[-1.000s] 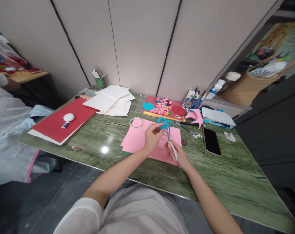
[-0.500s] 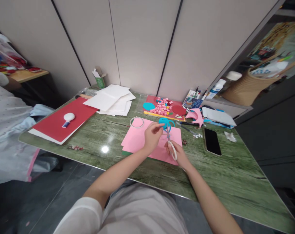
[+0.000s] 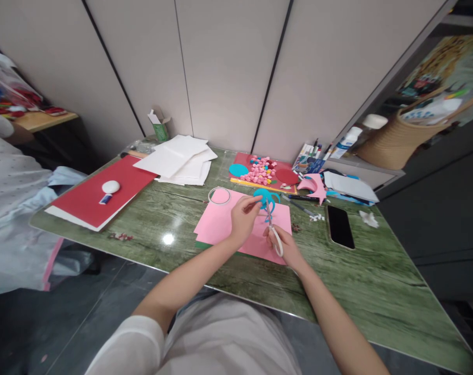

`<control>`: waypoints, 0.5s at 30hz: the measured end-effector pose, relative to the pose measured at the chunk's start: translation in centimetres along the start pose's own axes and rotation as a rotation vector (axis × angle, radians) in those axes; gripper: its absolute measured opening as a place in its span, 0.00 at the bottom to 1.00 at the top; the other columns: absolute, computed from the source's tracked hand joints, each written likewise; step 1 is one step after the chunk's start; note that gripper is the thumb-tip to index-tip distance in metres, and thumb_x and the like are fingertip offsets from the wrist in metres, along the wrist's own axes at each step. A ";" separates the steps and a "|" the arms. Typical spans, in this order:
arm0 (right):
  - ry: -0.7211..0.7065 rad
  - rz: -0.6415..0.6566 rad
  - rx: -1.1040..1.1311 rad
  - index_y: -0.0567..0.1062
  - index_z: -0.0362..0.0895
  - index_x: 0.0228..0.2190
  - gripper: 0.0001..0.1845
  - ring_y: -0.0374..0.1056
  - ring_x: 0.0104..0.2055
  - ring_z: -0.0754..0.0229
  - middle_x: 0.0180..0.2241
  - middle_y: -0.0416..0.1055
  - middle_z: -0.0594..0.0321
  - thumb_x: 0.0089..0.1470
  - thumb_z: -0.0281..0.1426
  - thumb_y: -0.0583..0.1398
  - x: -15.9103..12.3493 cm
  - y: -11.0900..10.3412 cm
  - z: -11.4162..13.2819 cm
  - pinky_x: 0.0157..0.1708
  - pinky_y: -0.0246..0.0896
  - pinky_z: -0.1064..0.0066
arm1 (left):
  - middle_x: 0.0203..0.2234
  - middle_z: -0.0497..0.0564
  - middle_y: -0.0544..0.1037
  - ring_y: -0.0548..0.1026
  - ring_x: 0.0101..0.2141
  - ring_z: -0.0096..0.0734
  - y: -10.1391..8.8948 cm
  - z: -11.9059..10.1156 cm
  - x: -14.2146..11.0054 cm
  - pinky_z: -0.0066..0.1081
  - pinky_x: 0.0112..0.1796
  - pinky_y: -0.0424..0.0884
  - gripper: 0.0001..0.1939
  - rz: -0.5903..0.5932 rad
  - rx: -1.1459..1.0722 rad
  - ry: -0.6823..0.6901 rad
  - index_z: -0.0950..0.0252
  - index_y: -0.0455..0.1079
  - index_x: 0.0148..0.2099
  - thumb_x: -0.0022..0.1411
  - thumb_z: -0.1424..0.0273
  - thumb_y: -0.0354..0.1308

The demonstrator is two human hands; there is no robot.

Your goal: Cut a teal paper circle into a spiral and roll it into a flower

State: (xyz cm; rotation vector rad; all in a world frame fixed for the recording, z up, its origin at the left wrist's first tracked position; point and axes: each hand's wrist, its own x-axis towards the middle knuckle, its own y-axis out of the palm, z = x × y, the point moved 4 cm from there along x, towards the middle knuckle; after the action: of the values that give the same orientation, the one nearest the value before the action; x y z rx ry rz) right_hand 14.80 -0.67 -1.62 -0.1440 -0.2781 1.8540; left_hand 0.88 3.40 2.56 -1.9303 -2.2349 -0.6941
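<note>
Between the fingers of my left hand (image 3: 244, 214) is a piece of blue paper (image 3: 263, 196), with a thin curled strip hanging from its right side. My right hand (image 3: 283, 246) grips white-handled scissors (image 3: 277, 241), their blades at the lower edge of the blue paper. Beneath both hands lies pink paper (image 3: 216, 224), with a green sheet showing under its near edge. A round ring (image 3: 209, 197) rests on the pink paper's far left corner.
Behind my hands, a red sheet (image 3: 242, 159) carries pink pieces, a blue circle (image 3: 238, 170) and a red circle (image 3: 286, 176). A phone (image 3: 340, 227) lies right. White sheets (image 3: 177, 156) and red paper (image 3: 84, 192) lie left. Someone in spotted clothing (image 3: 13, 208) is at far left.
The blue paper has turned slightly and more of its disc shows above my left fingers. The scissor blades have shifted a little left against it.
</note>
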 end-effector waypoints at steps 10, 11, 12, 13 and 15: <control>-0.007 -0.036 0.000 0.66 0.43 0.30 0.15 0.56 0.22 0.66 0.19 0.59 0.68 0.53 0.42 0.50 0.0 -0.1 0.1 0.24 0.51 0.73 | 0.33 0.53 0.71 0.70 0.35 0.27 0.5 0.0 -0.3 0.28 0.36 0.67 0.09 0.038 0.041 -0.006 0.65 0.72 0.37 0.51 0.72 0.56; -0.012 -0.041 -0.004 0.66 0.43 0.30 0.15 0.55 0.22 0.66 0.18 0.59 0.68 0.54 0.41 0.50 0.0 -0.1 0.3 0.25 0.51 0.73 | 0.33 0.53 0.71 0.70 0.35 0.27 0.5 0.1 -0.3 0.28 0.36 0.67 0.09 0.039 0.043 -0.008 0.65 0.72 0.37 0.51 0.72 0.56; -0.016 -0.042 -0.007 0.66 0.43 0.30 0.15 0.55 0.22 0.66 0.18 0.59 0.68 0.54 0.41 0.50 0.0 0.0 0.4 0.25 0.51 0.73 | 0.33 0.53 0.71 0.70 0.35 0.28 0.5 0.2 -0.3 0.28 0.36 0.67 0.10 0.040 0.046 -0.009 0.65 0.72 0.37 0.51 0.72 0.56; -0.018 -0.041 -0.008 0.66 0.43 0.30 0.15 0.55 0.22 0.66 0.18 0.59 0.68 0.54 0.41 0.50 -0.1 0.0 0.5 0.25 0.51 0.73 | 0.33 0.53 0.71 0.70 0.35 0.28 0.5 0.2 -0.3 0.28 0.36 0.67 0.10 0.039 0.049 -0.010 0.65 0.72 0.37 0.51 0.72 0.56; -0.021 -0.038 -0.004 0.65 0.42 0.30 0.15 0.55 0.22 0.66 0.18 0.59 0.68 0.54 0.41 0.49 -0.1 0.1 0.6 0.25 0.51 0.73 | 0.34 0.53 0.71 0.70 0.36 0.28 0.4 0.3 -0.4 0.28 0.36 0.67 0.10 0.038 0.052 -0.016 0.65 0.72 0.38 0.51 0.71 0.56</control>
State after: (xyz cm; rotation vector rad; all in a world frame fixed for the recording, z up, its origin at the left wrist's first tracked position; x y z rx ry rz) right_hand 14.63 -0.85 -1.09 -0.1214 -0.2967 1.8181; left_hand 1.41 3.24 2.25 -1.9550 -2.1965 -0.6117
